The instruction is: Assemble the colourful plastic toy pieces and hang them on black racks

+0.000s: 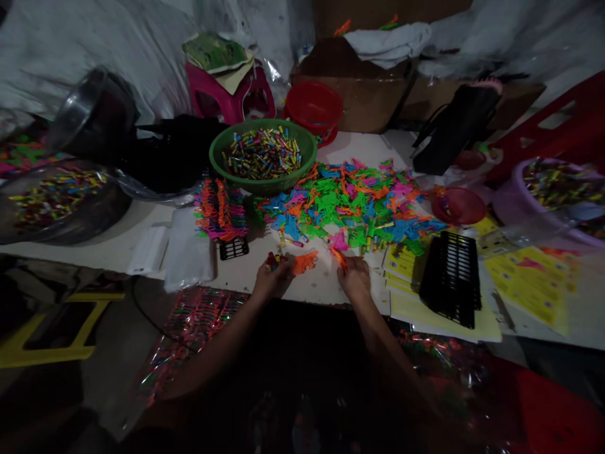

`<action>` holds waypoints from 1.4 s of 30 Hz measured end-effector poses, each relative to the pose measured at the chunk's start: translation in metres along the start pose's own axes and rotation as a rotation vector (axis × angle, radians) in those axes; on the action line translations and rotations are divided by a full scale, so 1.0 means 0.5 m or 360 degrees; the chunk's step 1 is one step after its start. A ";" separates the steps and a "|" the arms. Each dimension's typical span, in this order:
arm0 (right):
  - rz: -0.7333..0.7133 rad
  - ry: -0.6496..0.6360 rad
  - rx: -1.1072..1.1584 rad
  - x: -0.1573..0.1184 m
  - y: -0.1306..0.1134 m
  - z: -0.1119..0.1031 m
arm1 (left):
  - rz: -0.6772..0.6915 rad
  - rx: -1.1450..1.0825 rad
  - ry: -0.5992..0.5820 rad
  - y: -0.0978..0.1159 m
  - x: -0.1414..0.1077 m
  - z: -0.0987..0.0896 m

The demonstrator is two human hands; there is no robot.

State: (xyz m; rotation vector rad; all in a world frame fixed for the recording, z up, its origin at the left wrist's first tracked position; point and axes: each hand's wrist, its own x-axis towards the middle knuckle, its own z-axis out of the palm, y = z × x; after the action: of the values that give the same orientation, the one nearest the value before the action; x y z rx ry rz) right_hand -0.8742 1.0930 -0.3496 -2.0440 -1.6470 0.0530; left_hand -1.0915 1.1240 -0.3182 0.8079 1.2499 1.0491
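At the table's front edge my left hand (275, 276) is closed around small coloured pieces, dark red and yellow, at its fingertips. An orange plastic piece (305, 262) lies against its right side. My right hand (355, 276) is closed on another orange piece (338, 257), with a pink piece (338, 240) just beyond it. Behind both hands spreads a pile of green, blue, orange and pink plastic pieces (335, 205). A few small coloured tubes (293, 242) lie between the pile and my left hand.
A green basin (217, 165) of small tubes stands behind the pile. To the left are stacked pieces (220, 211), clear bags (188, 252) and a metal bowl (101, 211). Black trays (451, 277) on yellow cards (401, 302), a red dish (460, 206) and a purple basin (515, 202) stand right.
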 end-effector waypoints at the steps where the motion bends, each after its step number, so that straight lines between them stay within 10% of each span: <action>1: 0.0085 0.0011 0.0118 -0.001 0.000 0.000 | -0.0063 -0.0032 -0.0057 -0.005 -0.006 0.010; 9: 0.0747 -0.0070 0.1906 -0.022 -0.086 -0.009 | -0.0034 0.0113 -0.0374 0.009 -0.055 0.074; 17: 0.0520 -0.0072 0.2053 -0.038 -0.143 -0.016 | 0.0101 0.0178 -0.0478 0.025 -0.067 0.071; 30: 0.0619 0.0013 0.1632 -0.060 -0.152 0.006 | 0.0475 0.0671 -0.0329 -0.013 -0.073 0.073; 34: 0.0690 -0.0214 0.1338 -0.014 -0.067 -0.030 | 0.0202 0.0500 -0.0434 -0.011 -0.061 0.069; 37: 0.0781 0.0231 0.0506 0.032 0.003 -0.066 | -0.0115 0.0306 -0.0354 0.000 -0.039 0.061; 39: 0.0644 0.0484 0.0003 0.054 0.019 -0.068 | -0.0272 0.0132 -0.0302 0.000 -0.023 0.060; 42: 0.0178 0.0260 -0.0272 0.058 -0.006 -0.030 | -0.0296 -0.0120 -0.0283 -0.014 -0.006 0.066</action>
State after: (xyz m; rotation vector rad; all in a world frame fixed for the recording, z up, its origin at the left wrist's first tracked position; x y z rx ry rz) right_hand -0.8640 1.1149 -0.3274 -2.2020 -1.4809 -0.2173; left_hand -1.0578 1.1209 -0.3182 0.6972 1.1051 0.8505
